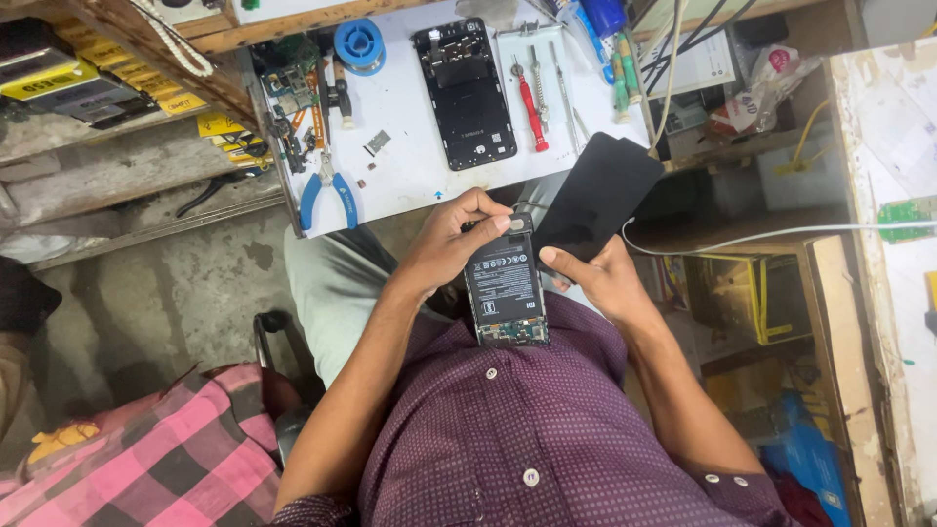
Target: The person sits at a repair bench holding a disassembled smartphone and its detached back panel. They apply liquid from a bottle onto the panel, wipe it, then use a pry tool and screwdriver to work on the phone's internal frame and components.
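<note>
Pinching at the top edge of an opened smartphone [506, 291], the left hand [451, 237] has its fingers [485, 219] closed on it, while the right hand [597, 281] grips the side, held over the lap. Back's already off, battery and board exposed, so it looks mid-teardown. On the counter [410, 146] sit another phone frame [465, 93], red screwdriver [532, 109] and blue pliers [330, 192].

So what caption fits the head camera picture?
Two hands hold an opened phone below a cluttered repair table.
</note>
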A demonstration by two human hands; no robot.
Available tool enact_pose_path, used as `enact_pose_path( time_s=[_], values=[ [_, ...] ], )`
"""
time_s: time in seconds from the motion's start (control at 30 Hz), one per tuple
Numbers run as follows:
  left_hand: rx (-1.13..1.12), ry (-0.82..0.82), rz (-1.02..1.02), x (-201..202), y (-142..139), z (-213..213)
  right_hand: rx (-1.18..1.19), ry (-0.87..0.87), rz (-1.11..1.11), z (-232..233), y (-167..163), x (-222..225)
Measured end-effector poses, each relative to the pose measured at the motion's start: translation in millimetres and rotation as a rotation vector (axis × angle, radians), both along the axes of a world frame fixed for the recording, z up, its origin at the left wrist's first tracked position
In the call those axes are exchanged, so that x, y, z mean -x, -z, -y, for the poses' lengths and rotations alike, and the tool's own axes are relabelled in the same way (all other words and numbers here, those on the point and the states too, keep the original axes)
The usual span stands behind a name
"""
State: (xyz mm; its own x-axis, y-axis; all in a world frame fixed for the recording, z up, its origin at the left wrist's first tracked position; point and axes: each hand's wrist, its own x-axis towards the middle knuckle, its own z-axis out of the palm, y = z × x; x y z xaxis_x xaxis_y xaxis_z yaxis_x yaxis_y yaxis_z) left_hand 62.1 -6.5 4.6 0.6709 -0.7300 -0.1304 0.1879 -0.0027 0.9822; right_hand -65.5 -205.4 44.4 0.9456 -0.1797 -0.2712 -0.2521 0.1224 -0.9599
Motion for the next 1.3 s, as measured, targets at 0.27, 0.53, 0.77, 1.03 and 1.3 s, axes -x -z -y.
enact_pose_path(
  time_s=[0.27, 0.53, 0.77, 1.03, 1.3],
  values=[
    [0.035, -0.002, -0.083, 0, 5, 2, 0.008, 0.038, -0.114, -5, -4, -4],
    [-0.014, -0.02, -0.092, -1, 10, -3, 0.053, 0.096, -0.181, -12, -3, 10],
    [-0.029, -0.006, -0.106, 0, 10, 2, 0.023, 0.14, -0.157, -15, 4, -1],
    [-0.014, -0.023, -0.14, 4, 14, 1, 0.02, 0.149, -0.153, -17, 8, 0],
    [-0.003, -0.027, -0.134, 7, 22, -3, 0.029, 0.124, -0.153, -16, 12, 2]
  ],
)
